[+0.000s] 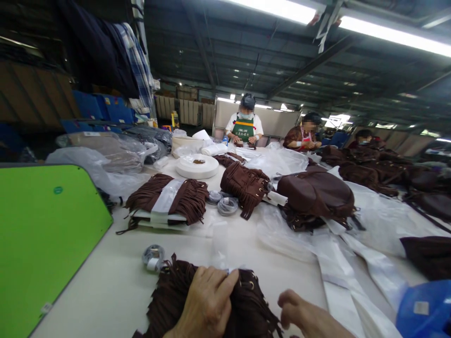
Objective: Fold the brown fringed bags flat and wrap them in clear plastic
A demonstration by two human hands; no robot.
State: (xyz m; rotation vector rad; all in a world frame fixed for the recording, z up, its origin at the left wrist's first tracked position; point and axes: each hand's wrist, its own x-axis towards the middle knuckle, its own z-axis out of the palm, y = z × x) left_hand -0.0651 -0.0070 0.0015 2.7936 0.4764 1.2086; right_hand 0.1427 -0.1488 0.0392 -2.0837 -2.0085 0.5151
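Observation:
A dark brown fringed bag (172,293) with metal eyelets lies at the near edge of the white table. My left hand (211,298) is closed over its top edge, fingers bent around the material. To the right of the bag, my right hand (305,312) hovers with bent fingers, apart from it and holding nothing I can see. A grey coiled strap (153,256) with a white band rests just beyond the bag's upper left corner. Farther back sits another fringed bag (186,195), wrapped with a white strip.
A green panel (49,234) borders the left side. Beyond are grey coils (227,205), a white tape roll (197,165), a fringed bag (244,183) and a brown backpack (317,195). White strips (338,286) and a blue object (426,307) lie right. Several people work opposite.

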